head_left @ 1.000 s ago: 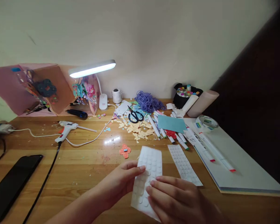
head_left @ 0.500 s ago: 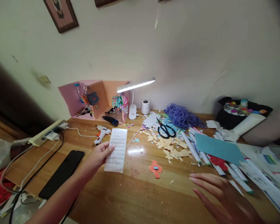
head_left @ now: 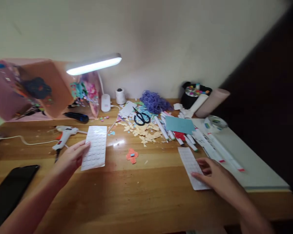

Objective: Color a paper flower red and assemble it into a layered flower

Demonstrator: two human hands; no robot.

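Observation:
My left hand grips the left edge of a white sheet of round adhesive dots, thumb on top, raised over the table. At the right, my right hand has its thumb and fingers closed on a second white dotted sheet. That sheet slants beside the markers. Between the hands an orange paper flower lies on the wood, with a small blue piece at its centre.
Behind are black scissors, yellow paper scraps, purple yarn, markers and a teal card. A glue gun and a phone lie left. A lit lamp hangs above.
My view has swung to the right. My right hand, empty and spread before, now holds a second dotted sheet. The left hand keeps its sheet.

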